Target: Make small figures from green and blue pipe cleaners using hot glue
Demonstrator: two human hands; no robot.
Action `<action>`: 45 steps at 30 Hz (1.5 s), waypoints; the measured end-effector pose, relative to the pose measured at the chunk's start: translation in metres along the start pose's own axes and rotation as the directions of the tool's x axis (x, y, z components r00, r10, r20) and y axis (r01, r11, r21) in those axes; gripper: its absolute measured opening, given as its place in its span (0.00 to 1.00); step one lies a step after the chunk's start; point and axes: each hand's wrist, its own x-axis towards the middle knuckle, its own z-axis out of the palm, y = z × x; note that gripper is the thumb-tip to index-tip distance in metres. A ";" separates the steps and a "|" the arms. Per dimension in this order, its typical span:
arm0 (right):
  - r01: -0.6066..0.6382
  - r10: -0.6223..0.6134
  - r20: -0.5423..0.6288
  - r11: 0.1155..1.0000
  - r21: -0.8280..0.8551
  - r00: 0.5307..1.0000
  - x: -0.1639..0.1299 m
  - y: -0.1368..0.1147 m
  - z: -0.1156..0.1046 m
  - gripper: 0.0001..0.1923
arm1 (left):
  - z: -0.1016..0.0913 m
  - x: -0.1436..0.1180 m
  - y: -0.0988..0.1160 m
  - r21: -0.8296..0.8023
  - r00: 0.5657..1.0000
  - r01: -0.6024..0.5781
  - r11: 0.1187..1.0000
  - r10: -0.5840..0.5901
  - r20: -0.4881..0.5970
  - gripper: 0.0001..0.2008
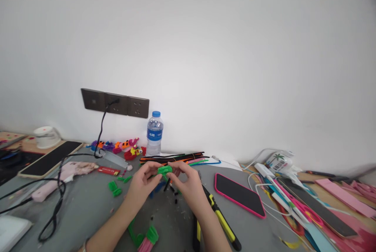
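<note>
My left hand (143, 184) and my right hand (188, 183) meet over the grey table, both pinching a small green pipe-cleaner piece (165, 170) between their fingertips. A short black stick (167, 185) hangs just below it between the hands. Green coiled pieces (114, 188) lie to the left of my left hand. More green and pink pipe-cleaner work (146, 238) rests under my left forearm. Yellow-and-black pliers (221, 220) lie beside my right forearm.
A bundle of coloured pipe cleaners (176, 158) and a water bottle (154, 133) stand behind the hands. A pink-cased phone (239, 194) lies right, a pink glue gun (60, 177) with black cable left. Finished colourful figures (123, 147) sit by the wall outlet (115, 103).
</note>
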 end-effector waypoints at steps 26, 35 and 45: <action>0.021 -0.024 -0.030 0.994 -0.104 0.999 -0.001 -0.003 0.007 0.07 | 0.001 -0.001 -0.001 0.006 0.995 0.078 0.997 -0.078 -0.058 0.16; 0.008 -0.010 -0.029 0.997 -0.080 1.000 0.000 -0.003 0.007 0.08 | 0.003 -0.001 -0.001 -0.056 0.993 0.074 0.996 -0.079 -0.084 0.21; 0.032 -0.034 -0.039 0.997 -0.069 0.999 -0.001 -0.003 0.007 0.07 | 0.004 -0.001 0.002 -0.073 0.994 0.063 0.995 -0.069 -0.085 0.23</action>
